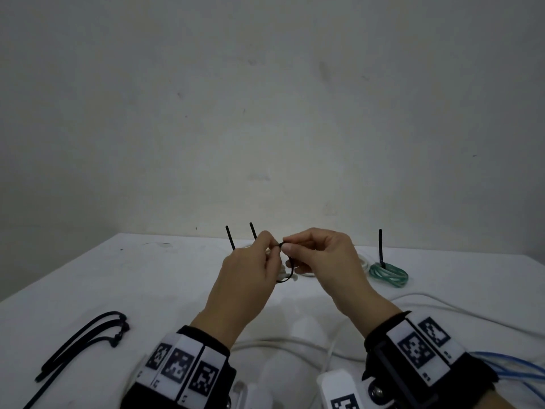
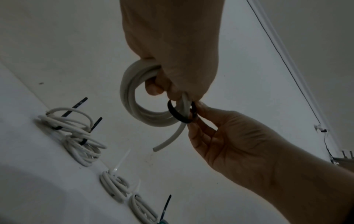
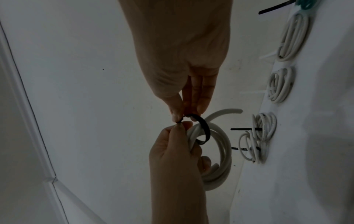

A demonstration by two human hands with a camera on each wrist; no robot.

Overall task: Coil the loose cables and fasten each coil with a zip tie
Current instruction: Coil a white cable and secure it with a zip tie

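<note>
Centrally, low in the head view, I see both hands raised above the white counter [image 1: 147, 276], meeting over one small white cable coil [image 2: 134, 94]. My left hand [image 1: 244, 278] has its grip clamped on that coil: in the left wrist view the fingers curl through the ring of white cable, whose cut end [image 2: 159, 147] hangs down toward the lower middle of the frame. A black zip tie [image 2: 178, 115] loops loosely around the coil's strands beside those fingers. My right hand [image 1: 327, 261] has its grip clamped on the zip tie, thumb and fingertips pinching it where the loop meets the left thumb; the right wrist view shows this pinch at frame centre, with the black band [image 3: 203, 127] curving down over the cable.

Behind the hands, two black tie tails [image 1: 230, 237] stand up from tied white coils on the counter. At the right of the head view a green coil [image 1: 389, 274] lies flat, its own black tie tail upright. The left wrist view shows several more tied white coils [image 2: 76, 133] in a row along the lower left. At the lower left of the head view, spare black zip ties [image 1: 85, 340] lie together. Loose white cable [image 1: 295, 343] trails across the near counter between the wrists, and blue cable [image 1: 507, 364] shows at the lower right edge.
</note>
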